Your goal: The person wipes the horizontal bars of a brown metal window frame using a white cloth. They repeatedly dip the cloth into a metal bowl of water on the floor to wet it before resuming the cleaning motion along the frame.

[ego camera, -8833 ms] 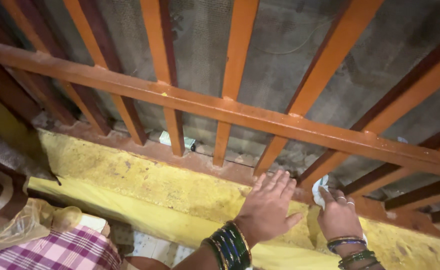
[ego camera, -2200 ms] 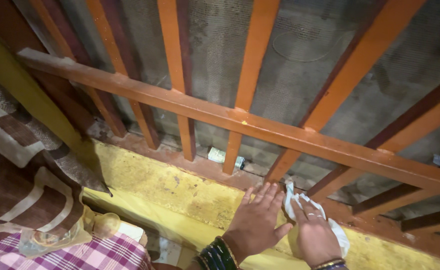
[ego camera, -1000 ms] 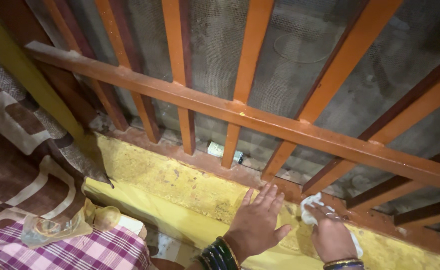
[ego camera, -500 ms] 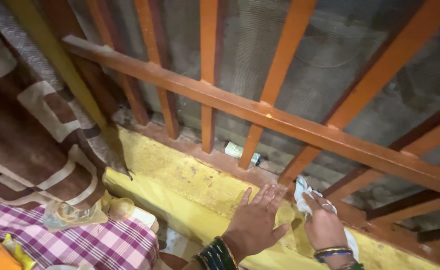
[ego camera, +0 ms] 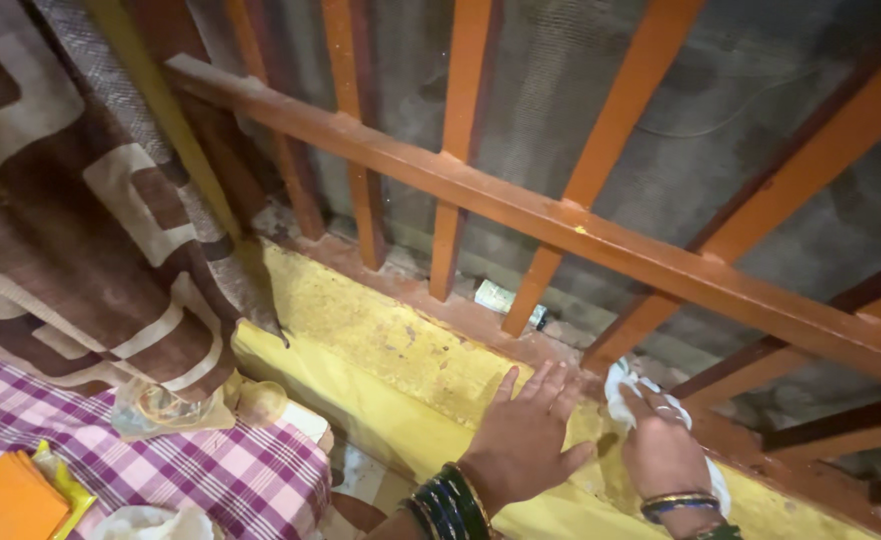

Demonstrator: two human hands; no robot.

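Head view: my left hand [ego camera: 520, 435] lies flat, fingers spread, on the yellow sill [ego camera: 360, 340]. At its 3 o'clock, right hand [ego camera: 660, 450] w/ grip pinching a white cloth [ego camera: 622, 385] against the orange grille [ego camera: 520, 210] base. Risks, I reckon: cloth snagging on a bar foot, knuckles scraping rough paint.

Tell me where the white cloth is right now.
In the head view, lower right: the white cloth is bunched under the right hand on the yellow sill, beside the flat left hand.
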